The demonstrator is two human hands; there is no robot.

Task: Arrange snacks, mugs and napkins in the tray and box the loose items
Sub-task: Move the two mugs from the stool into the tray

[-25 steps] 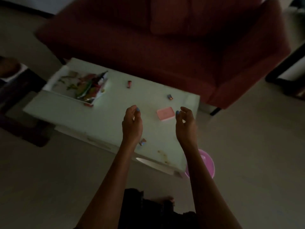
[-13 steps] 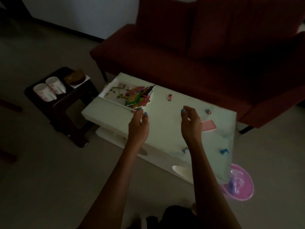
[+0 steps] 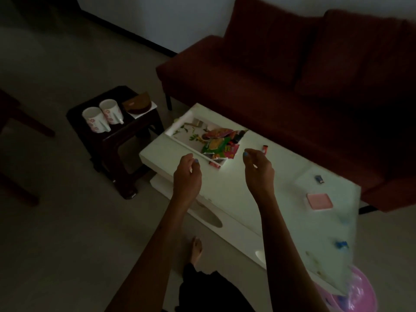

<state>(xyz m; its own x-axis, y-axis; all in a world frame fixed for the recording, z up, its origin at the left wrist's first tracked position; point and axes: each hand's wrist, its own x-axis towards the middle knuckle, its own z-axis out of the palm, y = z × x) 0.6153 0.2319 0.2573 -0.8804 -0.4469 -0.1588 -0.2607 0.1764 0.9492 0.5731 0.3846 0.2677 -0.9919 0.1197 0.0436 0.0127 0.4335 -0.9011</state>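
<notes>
A white tray sits at the far left end of the white coffee table, with colourful snack packets piled in its right half. Two white mugs with pink flowers stand on a dark side table to the left, next to a brown pouch on a white napkin. My left hand and my right hand hover over the table near the tray, fingers loosely curled and holding nothing. A pink box lies at the table's right.
A small red item, a blue item and another blue item lie loose on the table. A dark red sofa stands behind it. A pink basin sits on the floor at the right corner. My bare foot is below.
The view has swung left, bringing the side table and mugs into sight. Both hands have moved left across the table, from beside the pink box toward the tray, still holding nothing.
</notes>
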